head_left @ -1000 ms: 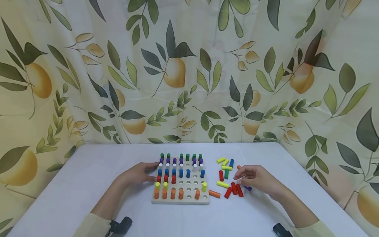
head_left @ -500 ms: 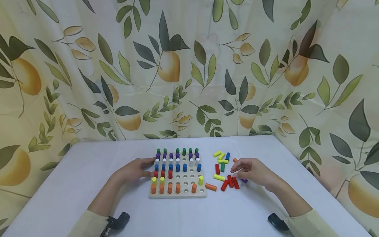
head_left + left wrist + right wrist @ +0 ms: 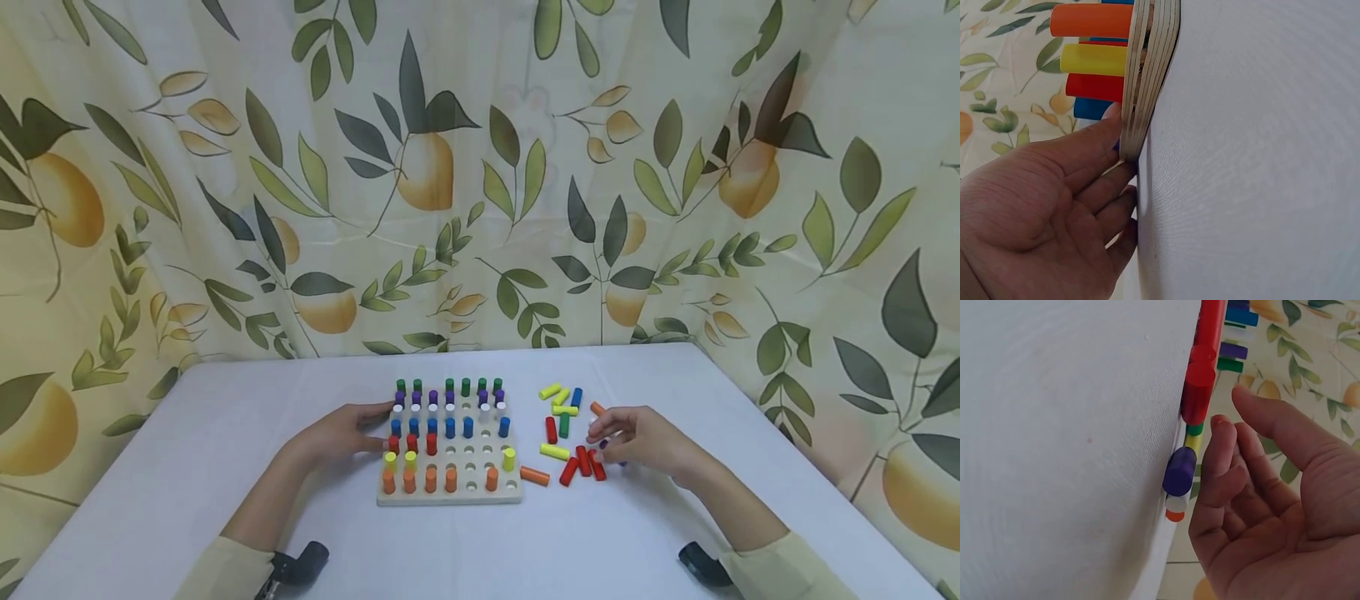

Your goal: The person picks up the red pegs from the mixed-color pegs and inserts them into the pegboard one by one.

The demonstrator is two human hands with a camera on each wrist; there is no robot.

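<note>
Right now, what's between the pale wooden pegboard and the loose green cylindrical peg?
A red cylindrical peg lies between the pegboard and the green peg in the head view.

In the head view, the right hand (image 3: 639,439) hides part of a purple peg (image 3: 1180,472). In the right wrist view, that peg covers some of a white peg (image 3: 1176,504). The left wrist view's top edge cuts off the board (image 3: 1159,62).
</note>
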